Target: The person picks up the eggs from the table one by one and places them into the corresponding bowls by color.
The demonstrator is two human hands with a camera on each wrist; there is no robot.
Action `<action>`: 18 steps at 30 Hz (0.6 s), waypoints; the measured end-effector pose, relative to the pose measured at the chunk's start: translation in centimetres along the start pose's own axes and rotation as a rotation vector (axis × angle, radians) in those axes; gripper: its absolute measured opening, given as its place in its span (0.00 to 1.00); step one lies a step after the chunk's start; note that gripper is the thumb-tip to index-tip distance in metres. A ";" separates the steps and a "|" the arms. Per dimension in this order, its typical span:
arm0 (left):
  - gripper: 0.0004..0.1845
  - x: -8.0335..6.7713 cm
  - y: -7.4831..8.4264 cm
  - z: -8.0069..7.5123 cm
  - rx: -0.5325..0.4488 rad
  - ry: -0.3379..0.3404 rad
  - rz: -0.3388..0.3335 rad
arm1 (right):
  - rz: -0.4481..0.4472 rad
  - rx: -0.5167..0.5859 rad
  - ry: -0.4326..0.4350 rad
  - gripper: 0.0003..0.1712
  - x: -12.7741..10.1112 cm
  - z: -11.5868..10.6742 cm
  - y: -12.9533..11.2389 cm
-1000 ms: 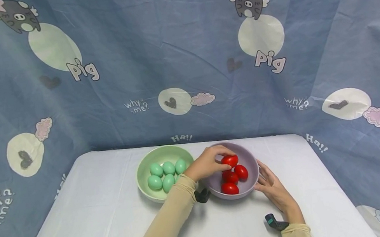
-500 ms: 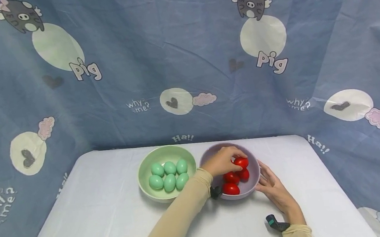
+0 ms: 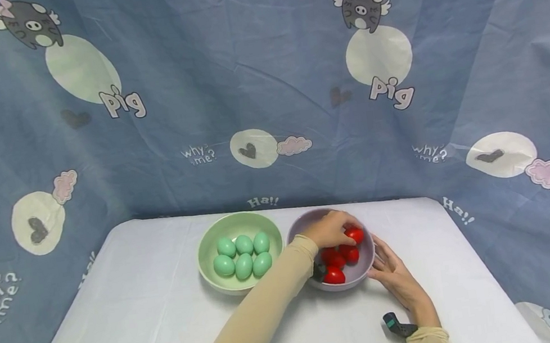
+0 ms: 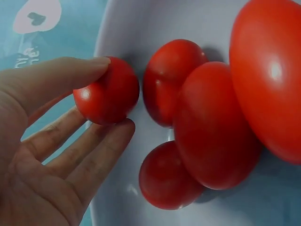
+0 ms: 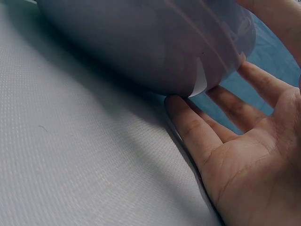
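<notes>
My left hand (image 3: 331, 230) reaches into the purple bowl (image 3: 339, 286). It pinches a red egg (image 4: 115, 92) between thumb and fingers, close to the bowl's right inner wall. Several other red eggs (image 3: 334, 275) lie in the bowl beside it; in the left wrist view they crowd together right of the held one. Outside the bowl, on its right, is my right hand (image 3: 398, 279). Its fingers (image 5: 193, 129) stretch out against the bowl's lower side, and the thumb lies higher up, near the rim.
A light green bowl (image 3: 205, 256) with several green eggs (image 3: 224, 265) in it stands close on the left. Both bowls are on a table with a white cover (image 3: 132, 306). Behind the table hangs a blue cloth (image 3: 266, 93) with printed pigs.
My left hand has moved right across the purple bowl with the red egg, from near its middle to its right side. The right hand has stayed at the bowl.
</notes>
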State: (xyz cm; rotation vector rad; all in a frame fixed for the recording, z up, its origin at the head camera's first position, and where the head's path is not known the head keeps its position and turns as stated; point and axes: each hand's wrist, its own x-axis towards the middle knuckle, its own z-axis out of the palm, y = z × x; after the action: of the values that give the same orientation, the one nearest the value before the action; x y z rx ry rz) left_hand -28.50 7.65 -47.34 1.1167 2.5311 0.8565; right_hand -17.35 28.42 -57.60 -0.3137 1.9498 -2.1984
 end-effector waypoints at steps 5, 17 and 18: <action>0.21 0.2 0.0 0.0 0.004 -0.013 -0.032 | 0.008 -0.006 0.006 0.56 -0.1 0.1 0.0; 0.21 0.9 -1.2 0.8 0.058 -0.029 -0.077 | -0.011 0.016 -0.003 0.57 0.0 0.0 0.0; 0.21 1.0 -1.3 0.9 0.066 -0.034 -0.084 | -0.011 0.015 -0.001 0.57 0.0 0.0 0.0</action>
State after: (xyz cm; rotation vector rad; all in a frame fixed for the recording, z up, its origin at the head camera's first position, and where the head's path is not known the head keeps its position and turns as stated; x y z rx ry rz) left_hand -29.52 8.08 -48.83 1.0271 2.5747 0.7319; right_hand -17.37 28.40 -57.56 -0.3241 1.9348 -2.2181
